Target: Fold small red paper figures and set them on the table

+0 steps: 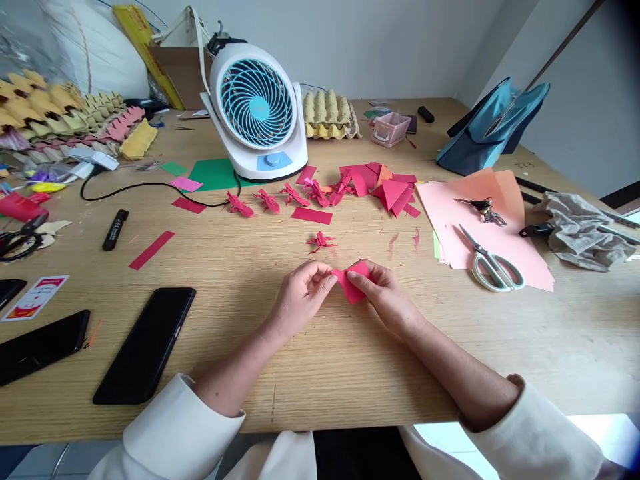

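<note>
A small piece of folded red paper (354, 291) is held between both hands above the wooden table. My left hand (306, 288) pinches its left corner between thumb and fingers. Across its right side lies the thumb of my right hand (387, 293), with the fingers behind the paper. Just beyond the hands sits a small folded red paper figure (321, 241). Farther back, several similar red paper figures (268, 200) stand in a row, beside a pile of red paper pieces (393, 193). A red paper strip (312, 215) lies in front of that row.
A white fan (258, 107) stands at the back. On the right, scissors (495, 267) rest on pink paper sheets (445, 220), near a blue bag (493, 130). At left are a black phone (146, 347), a marker (115, 230) and a black cable (150, 185). Egg cartons (327, 113) sit behind.
</note>
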### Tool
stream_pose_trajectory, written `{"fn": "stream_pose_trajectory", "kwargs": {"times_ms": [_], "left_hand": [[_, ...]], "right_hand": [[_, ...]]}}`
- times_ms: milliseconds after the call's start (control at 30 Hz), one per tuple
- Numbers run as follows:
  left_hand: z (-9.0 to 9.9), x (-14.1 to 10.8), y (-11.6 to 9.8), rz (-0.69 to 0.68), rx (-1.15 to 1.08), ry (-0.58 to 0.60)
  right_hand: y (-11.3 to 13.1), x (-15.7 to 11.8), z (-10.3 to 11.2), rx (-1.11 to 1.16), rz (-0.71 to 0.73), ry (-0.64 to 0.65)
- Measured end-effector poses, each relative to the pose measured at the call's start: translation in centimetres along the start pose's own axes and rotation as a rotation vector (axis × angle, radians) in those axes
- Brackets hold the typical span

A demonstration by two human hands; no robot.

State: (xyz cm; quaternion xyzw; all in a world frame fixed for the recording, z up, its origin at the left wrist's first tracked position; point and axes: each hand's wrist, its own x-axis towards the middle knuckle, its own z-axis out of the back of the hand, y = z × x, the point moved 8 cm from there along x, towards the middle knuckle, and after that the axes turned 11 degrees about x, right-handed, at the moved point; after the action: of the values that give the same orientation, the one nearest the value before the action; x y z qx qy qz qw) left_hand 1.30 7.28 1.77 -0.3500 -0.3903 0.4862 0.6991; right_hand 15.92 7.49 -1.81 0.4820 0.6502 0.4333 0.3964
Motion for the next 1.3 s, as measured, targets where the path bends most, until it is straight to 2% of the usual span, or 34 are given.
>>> {"fn": "stream_pose_trajectory", "kwargs": {"times_ms": [100,367,600,967,1167,1300], "left_hand": [[-0.5,-0.1,0.8,0.101,-0.150,0.013],[-0.5,-0.2,1.8,0.222,-0.266,-0.004],[-0.7,-0.8,2.7,0.324,-0.333,-0.080],[-1.2,-1.0,2.5,0.340,-0.450,-0.083],[-0.4,-0.7,1.1,0.193,-0.386,-0.113],[-0.8,-0.8,1.2,0.199,-0.393,-0.083]], "right_hand": [[0.0,-0.1,-0.6,-0.014,0.005,0.031],[0.4,-0.2,-1.1,-0.106,0.041,0.033],[-0.1,-0.2,-1.0,-0.115,0.061,0.008],[0.1,-0.5,-1.3,-0.136,0.102,0.003],[0.3,-0.5,-1.5,-0.136,0.131,0.037],[0.5,-0.6,-1.5,-0.135,0.152,0.040]]}}
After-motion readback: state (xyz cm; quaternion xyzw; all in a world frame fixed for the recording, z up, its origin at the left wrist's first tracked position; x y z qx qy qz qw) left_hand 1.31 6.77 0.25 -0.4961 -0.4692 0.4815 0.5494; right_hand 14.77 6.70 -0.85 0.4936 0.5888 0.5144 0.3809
